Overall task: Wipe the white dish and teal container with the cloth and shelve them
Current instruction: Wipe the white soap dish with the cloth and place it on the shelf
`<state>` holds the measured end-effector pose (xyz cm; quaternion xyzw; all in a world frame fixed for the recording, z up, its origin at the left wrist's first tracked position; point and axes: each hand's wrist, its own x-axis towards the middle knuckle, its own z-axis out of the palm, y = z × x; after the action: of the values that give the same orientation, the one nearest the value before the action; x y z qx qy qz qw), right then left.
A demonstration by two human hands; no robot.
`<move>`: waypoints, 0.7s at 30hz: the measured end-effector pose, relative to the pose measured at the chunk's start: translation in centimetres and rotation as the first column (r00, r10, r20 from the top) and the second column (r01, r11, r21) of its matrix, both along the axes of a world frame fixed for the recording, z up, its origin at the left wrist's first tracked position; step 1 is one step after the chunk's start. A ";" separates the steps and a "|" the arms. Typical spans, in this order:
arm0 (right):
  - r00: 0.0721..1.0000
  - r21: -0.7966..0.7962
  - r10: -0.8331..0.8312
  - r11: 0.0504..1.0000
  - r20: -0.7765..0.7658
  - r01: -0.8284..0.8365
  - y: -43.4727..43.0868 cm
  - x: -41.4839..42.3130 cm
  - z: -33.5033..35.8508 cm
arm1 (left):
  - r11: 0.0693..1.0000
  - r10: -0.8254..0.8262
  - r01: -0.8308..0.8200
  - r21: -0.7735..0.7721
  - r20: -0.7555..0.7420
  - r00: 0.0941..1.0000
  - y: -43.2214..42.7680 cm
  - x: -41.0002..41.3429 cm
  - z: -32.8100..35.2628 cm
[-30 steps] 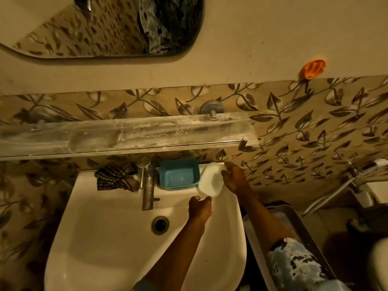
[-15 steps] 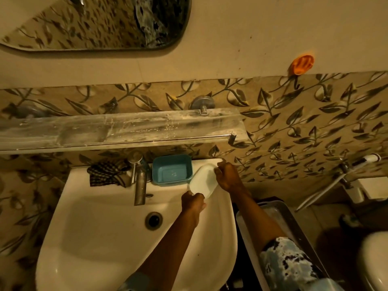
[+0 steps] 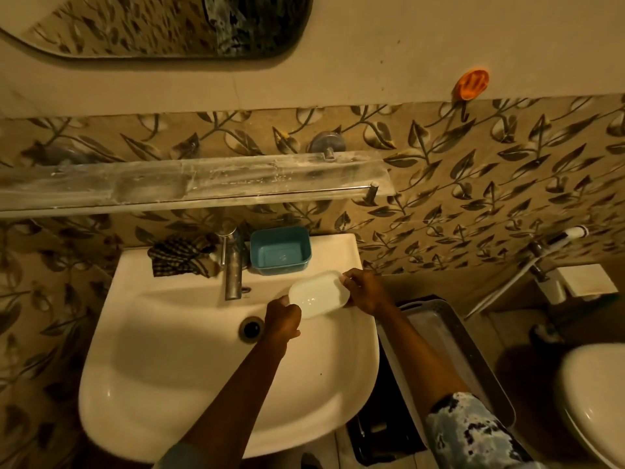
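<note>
Both hands, left (image 3: 282,320) and right (image 3: 367,290), grip the white dish (image 3: 318,297) over the sink (image 3: 162,367), right of the tap (image 3: 233,265). Teal container (image 3: 280,250) and checked cloth (image 3: 179,256) sit on the sink's far rim; bare glass shelf (image 3: 189,182) above, leaf-tiled wall, toilet far right.

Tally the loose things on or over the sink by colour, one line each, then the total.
White: 1, the dish, held by both hands over the basin
Teal: 1, the container, on the sink's back ledge
Dark checked: 1, the cloth, left of the tap
Total: 3
</note>
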<state>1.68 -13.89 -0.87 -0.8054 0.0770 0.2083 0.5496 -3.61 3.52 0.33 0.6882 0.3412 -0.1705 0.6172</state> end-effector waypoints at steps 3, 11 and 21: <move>0.999 0.099 0.003 0.995 -0.051 0.002 0.8 -1.3 -0.4 | 0.998 -0.018 0.019 0.060 -0.008 1.000 1.7 -0.8 0.2; 0.970 0.326 0.122 0.944 -0.211 -0.048 2.6 -4.3 -0.8 | 0.998 -0.061 0.061 -0.016 -0.060 0.996 6.2 -3.3 0.1; 0.999 0.325 -0.031 0.945 -0.044 0.044 4.0 -6.5 -2.0 | 1.000 -0.019 0.018 -0.012 -0.112 0.993 11.9 -7.9 -1.6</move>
<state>-4.80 -9.85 -2.91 -0.6979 0.0674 0.2229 0.6773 -11.53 15.38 -1.27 0.6771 0.3680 -0.2167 0.5992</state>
